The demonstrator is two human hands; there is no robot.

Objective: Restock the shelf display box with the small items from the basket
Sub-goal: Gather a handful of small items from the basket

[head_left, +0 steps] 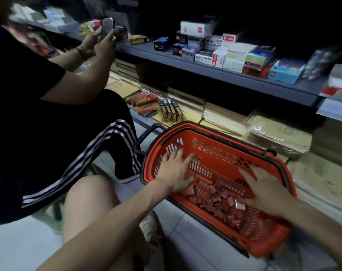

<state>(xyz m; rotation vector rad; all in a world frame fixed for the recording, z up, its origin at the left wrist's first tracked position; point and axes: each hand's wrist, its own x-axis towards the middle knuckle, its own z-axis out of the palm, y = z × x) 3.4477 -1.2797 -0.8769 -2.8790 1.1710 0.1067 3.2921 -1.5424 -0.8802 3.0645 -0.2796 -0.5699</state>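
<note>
Lower centre, the left hand (176, 173) is spread open inside the red basket (215, 151), holding nothing. The small red items (219, 198) are heaped just right of it, under the splayed, empty right hand (263, 188). I'd rake them together, then scoop a handful for the shelf (215, 72) above.

Red slotted basket (224, 153) on the floor, small red packets (219, 200) piled inside

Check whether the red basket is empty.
No, a pile of small red items lies in the basket near its closer end.
</note>
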